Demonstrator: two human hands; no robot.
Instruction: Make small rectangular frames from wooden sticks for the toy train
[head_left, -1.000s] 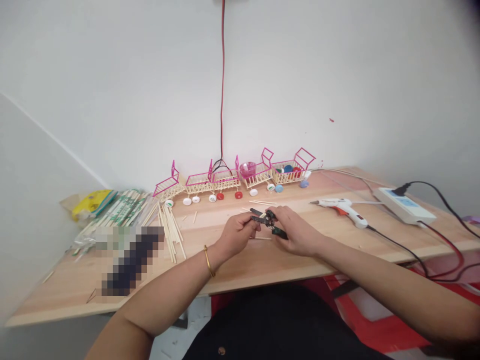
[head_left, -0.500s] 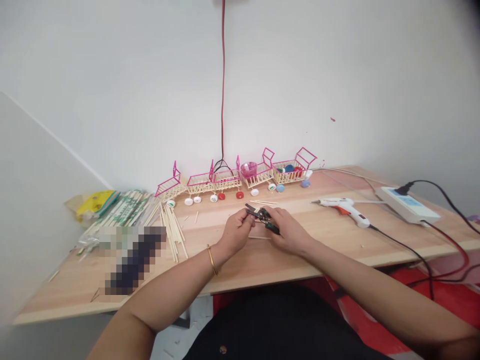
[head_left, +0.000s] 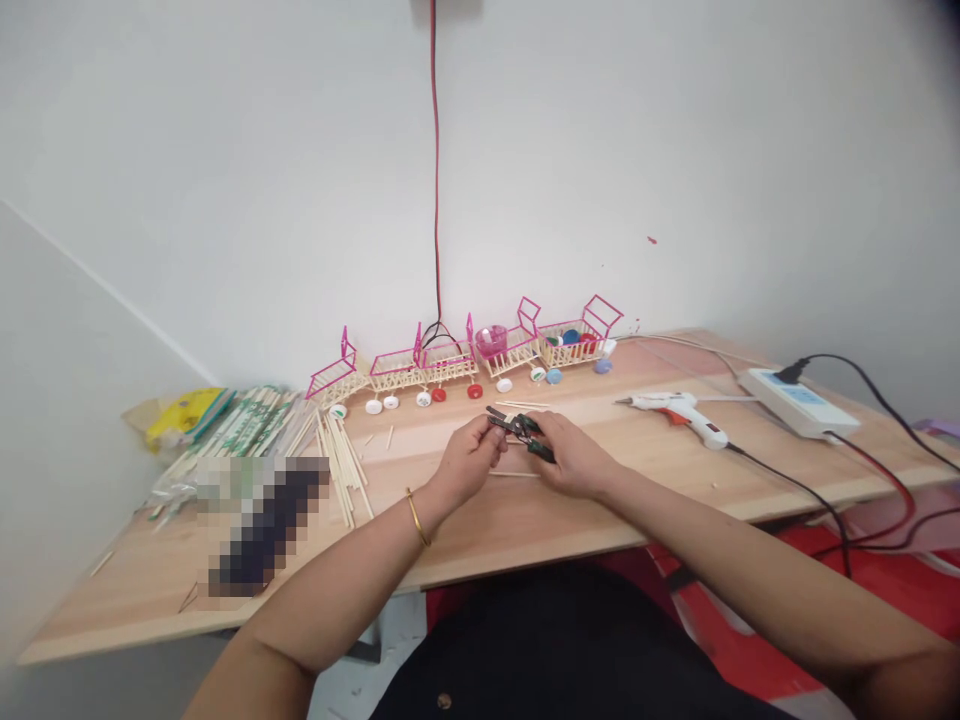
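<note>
My right hand [head_left: 574, 455] is closed around the dark green handles of a pair of cutting pliers [head_left: 531, 430], whose dark jaws point left. Close against those jaws, my left hand [head_left: 469, 462] has its fingers pinched on a thin pale stick, mostly hidden by the fingers and the tool. Both hands are just above the table near its middle. Behind them lie a few loose thin sticks [head_left: 531, 405], and another stick [head_left: 514, 474] lies below the pliers.
Small stick-built carts [head_left: 506, 352] with pink handles and bottle-cap wheels line the wall. Left are a pile of sticks [head_left: 343, 470], bagged sticks [head_left: 251, 425] and a blurred dark object [head_left: 266, 530]. A glue gun [head_left: 679, 410] and a power strip [head_left: 799, 403] with cables lie right.
The view has shifted slightly, so the scene sits a little further left. Both hands keep nearly the same hold at the pliers.
</note>
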